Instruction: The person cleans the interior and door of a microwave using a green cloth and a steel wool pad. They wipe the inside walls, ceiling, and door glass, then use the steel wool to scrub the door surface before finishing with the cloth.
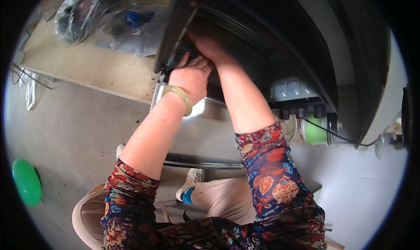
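Note:
Both arms reach into the open front of a black countertop oven (249,7), whose glass door (210,135) hangs lowered towards me. My left hand (190,77), with a pale bangle (178,95) at the wrist, lies at the left side of the opening, fingers spread near the inner edge; whether it holds something cannot be told. Deeper in the dark cavity is my right hand (208,46), its fingers partly hidden in shadow, so its grip cannot be made out. The two hands overlap or nearly touch. Several dark knobs (301,113) sit along the oven's right side.
Left of the oven, a wooden shelf (121,69) bears a clear plastic bag (77,17) with things inside and plastic wrap (141,40). A green balloon (27,182) rests on the floor at far left. A green round object (315,130) and a black cable (341,136) are at right.

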The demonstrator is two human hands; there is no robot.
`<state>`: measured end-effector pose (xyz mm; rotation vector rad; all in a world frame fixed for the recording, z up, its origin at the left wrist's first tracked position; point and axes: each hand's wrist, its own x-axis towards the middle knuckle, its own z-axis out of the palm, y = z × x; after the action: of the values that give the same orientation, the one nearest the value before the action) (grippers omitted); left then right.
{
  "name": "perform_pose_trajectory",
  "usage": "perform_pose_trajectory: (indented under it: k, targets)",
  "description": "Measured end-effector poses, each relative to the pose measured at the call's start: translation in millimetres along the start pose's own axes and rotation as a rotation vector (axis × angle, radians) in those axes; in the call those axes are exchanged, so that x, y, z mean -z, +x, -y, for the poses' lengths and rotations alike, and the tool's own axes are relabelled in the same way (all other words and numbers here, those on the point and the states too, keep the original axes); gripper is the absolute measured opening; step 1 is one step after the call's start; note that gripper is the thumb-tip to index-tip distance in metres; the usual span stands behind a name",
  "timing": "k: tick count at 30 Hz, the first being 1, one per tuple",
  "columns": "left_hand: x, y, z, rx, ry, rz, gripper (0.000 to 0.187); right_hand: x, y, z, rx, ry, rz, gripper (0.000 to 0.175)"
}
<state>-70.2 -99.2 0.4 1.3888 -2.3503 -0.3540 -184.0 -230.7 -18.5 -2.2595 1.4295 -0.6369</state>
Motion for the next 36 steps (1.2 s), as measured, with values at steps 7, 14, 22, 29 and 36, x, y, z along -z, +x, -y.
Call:
perform_pose_trajectory:
  k: [7, 14, 22, 29, 36]
  targets:
    - [0, 1, -3, 0.012, -0.024, 0.024, 0.048, 19, -33, -22, 0.016, 0.029, 0.106, 0.044]
    - [-4, -1, 3, -0.009, -0.022, 0.002, 0.052, 74, -137, 1, -0.234, -0.280, 0.101, 0.048]
    - [-4, -2, 2, -0.012, -0.031, 0.009, 0.051, 95, -151, -1, -0.639, -0.732, 0.230, 0.066]
    - [-5, -4, 2, -0.007, -0.007, 0.041, 0.052, 111, -134, -84, -0.703, -0.247, 0.122, 0.074]
    - [-1, -4, 1, 0.023, 0.007, 0.070, 0.052, 59, -96, -31, -0.529, -0.337, 0.119, 0.070]
